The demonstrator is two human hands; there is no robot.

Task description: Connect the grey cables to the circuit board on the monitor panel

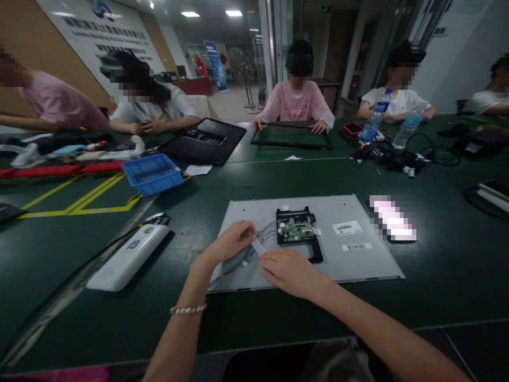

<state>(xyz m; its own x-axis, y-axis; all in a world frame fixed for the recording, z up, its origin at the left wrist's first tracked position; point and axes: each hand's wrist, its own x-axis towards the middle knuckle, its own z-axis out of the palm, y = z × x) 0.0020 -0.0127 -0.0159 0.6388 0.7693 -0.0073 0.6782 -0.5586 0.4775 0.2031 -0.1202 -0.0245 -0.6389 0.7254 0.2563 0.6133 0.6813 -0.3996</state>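
Observation:
A silver display panel [338, 260] lies flat on the green table in front of me. On its back sits a black bracket [317, 252] with a green circuit board [296, 231], and grey cables [238, 260] run from it to the left. My left hand [233, 241], a beaded bracelet at its wrist, pinches the upper end of a white strip of tape [258, 246] over the cables. The fingers of my right hand [292, 270] are closed at the strip's lower end, near the bracket. Two white labels are stuck on the panel's right part.
A white power bank [129, 257] with a cable lies to the left, a phone [392, 218] to the right. Farther off stand a blue bin [151, 175] and water bottles [374, 118]. Across the table a person holds a black frame [292, 144]; other people sit alongside.

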